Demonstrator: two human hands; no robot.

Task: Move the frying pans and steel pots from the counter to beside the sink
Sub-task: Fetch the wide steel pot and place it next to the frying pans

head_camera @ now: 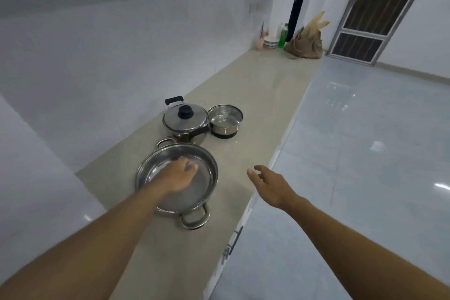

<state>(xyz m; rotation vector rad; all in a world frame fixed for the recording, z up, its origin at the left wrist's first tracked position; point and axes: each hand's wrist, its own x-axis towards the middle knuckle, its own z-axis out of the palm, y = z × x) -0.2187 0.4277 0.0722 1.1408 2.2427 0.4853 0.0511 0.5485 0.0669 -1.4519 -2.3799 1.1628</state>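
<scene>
Head cam, looking down along a long beige table (255,95) that runs from bottom left up to the top middle of the frame.

Lower middle: wide shallow steel pan (148,173) w/ two loop handles, one pointing toward the bottom of the frame, the other toward the wall. Left hand (180,175) is right over the middle of it, arm coming in from bottom left. Its fingers (192,167) are blurred, so can't tell if they're grabbing anything or even touching the pan tbh.

Just behind the pan, closer to the wall: steel pot w/ lid (194,122), black knob on top, black side handles, lid on. Looks like it's nearly touching the pan's far handle. Right beside that sits a small steel pot (225,124) w/ a dark base, upright. All 3 are on the table, clustered together around frame center.

Right hand (267,182) hovers at the table's front edge, right of the pan, apart from it, fingers spread and relaxed, holding nothing.

Far end of the table, top middle: a patterned bowl (270,42), green bottle (283,36) and a brown bag (305,44). Glossy tiled floor (365,129) fills the right side, and there's a mesh door (379,7) top right.
</scene>
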